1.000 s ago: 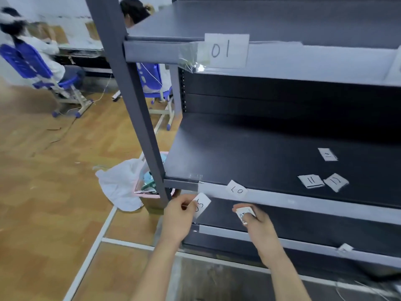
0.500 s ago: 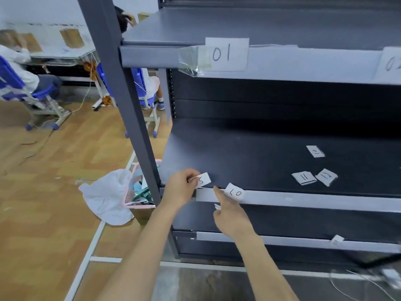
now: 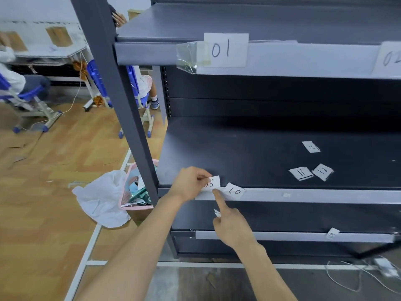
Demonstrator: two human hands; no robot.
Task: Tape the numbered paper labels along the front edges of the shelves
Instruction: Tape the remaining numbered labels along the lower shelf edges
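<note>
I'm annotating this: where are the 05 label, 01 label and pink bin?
05 label (image 3: 213, 183): head view, on its written digits.
01 label (image 3: 225, 50): head view, middle of the paper.
pink bin (image 3: 124, 192): head view, its left wall.

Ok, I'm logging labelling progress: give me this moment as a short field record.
left hand: pinches 05 label at middle shelf edge
right hand: index fingertip at 05 label's lower corner, white paper slip in curled fingers
taped above: 01 label
07 label: askew on edge, right of 05 label
loose on shelf: 11 label, 12 label
</note>
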